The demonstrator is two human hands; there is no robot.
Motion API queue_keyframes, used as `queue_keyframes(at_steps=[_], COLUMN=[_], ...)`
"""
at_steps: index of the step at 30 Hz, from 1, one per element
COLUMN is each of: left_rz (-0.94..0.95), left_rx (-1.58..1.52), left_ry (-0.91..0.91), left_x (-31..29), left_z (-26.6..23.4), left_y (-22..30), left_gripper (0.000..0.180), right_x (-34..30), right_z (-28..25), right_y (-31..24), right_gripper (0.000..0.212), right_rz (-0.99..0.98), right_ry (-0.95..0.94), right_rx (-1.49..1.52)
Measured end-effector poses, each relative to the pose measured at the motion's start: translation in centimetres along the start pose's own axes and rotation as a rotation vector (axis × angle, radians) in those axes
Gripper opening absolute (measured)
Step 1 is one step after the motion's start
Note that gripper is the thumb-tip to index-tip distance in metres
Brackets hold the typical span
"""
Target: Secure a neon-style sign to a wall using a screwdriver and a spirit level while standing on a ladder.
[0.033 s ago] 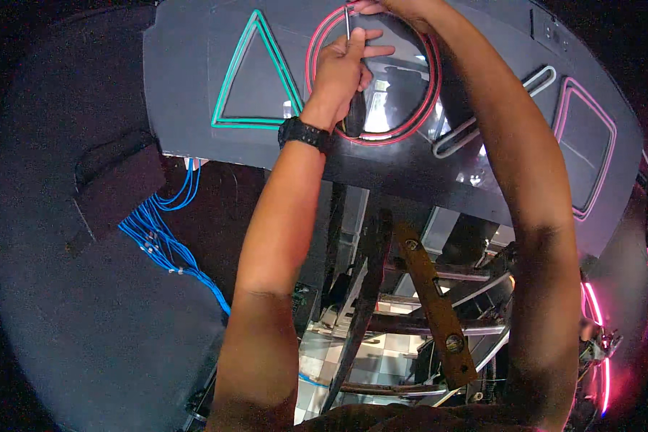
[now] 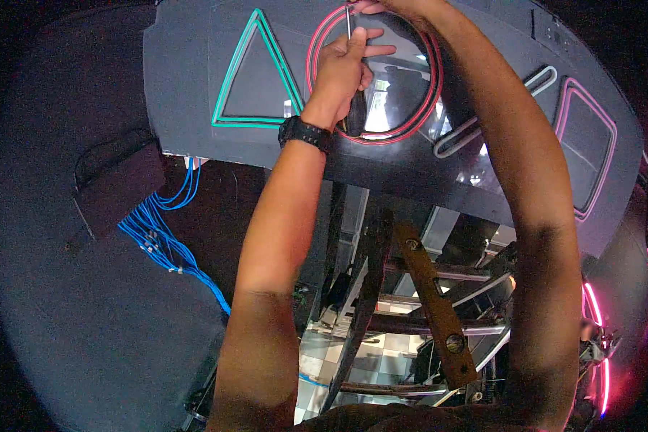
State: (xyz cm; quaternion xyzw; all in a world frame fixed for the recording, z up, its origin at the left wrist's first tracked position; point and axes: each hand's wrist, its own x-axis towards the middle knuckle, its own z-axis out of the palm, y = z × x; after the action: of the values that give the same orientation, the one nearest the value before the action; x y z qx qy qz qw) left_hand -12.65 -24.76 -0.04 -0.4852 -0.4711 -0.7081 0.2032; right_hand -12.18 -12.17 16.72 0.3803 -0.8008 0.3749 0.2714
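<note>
My left hand (image 2: 343, 72), with a black watch on its wrist, grips a screwdriver (image 2: 358, 114) between thumb and palm, two fingers stretched out to the right. The dark handle hangs below the hand and the thin metal shaft points up. At the top edge, my right hand (image 2: 396, 7) has its fingertips pinched beside the shaft's tip, on the rim of a red ring of tubing (image 2: 439, 79). What those fingers hold is too small to make out, and part of that hand is cut off. The ring is mounted on a glossy dark panel (image 2: 187, 72).
Left of the ring is a green triangle (image 2: 227, 90); to the right are a white elongated loop (image 2: 453, 147) and a pink four-sided outline (image 2: 612, 151). Blue cables (image 2: 173, 252) run from a dark box (image 2: 122, 187). Below, a spirit level (image 2: 435, 302) lies over metal framing.
</note>
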Motion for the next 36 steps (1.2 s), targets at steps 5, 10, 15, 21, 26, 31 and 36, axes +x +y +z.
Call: queue_keyframes(at_steps=[5,10,15,21,26,31,36], left_rz=[-0.018,0.0,-0.008,-0.014,-0.015,-0.008,-0.051], left_rx=[0.024,0.017,0.002,0.004,-0.01,-0.023,-0.003], left_ry=[0.02,-0.002,0.005,-0.003,-0.015,-0.038,0.027], left_x=[-0.1,0.0,0.2,0.2,0.3,0.4,0.2], left_z=[-0.6,-0.5,-0.4,-0.5,-0.5,0.0,-0.7], left_y=[0.1,-0.1,0.0,0.2,0.0,-0.3,-0.4], left_gripper=[0.056,0.055,0.047,0.049,0.05,0.057,0.054], right_x=[-0.1,-0.1,0.1,1.1,1.0,-3.5,-9.1], right_z=[1.0,1.0,0.6,0.5,0.3,1.6,5.3], right_y=[-0.6,-1.0,-1.3,-1.5,-1.4,-2.8,0.8], right_gripper=[0.007,0.007,0.008,0.014,0.021,0.032,0.021], right_rz=[0.0,0.006,0.029,0.087,0.066,0.01,-0.493], right_ry=[0.031,0.006,-0.019,-0.068,-0.068,0.079,0.265], right_rx=[-0.064,-0.104,-0.161,-0.249,-0.224,-0.24,-0.214])
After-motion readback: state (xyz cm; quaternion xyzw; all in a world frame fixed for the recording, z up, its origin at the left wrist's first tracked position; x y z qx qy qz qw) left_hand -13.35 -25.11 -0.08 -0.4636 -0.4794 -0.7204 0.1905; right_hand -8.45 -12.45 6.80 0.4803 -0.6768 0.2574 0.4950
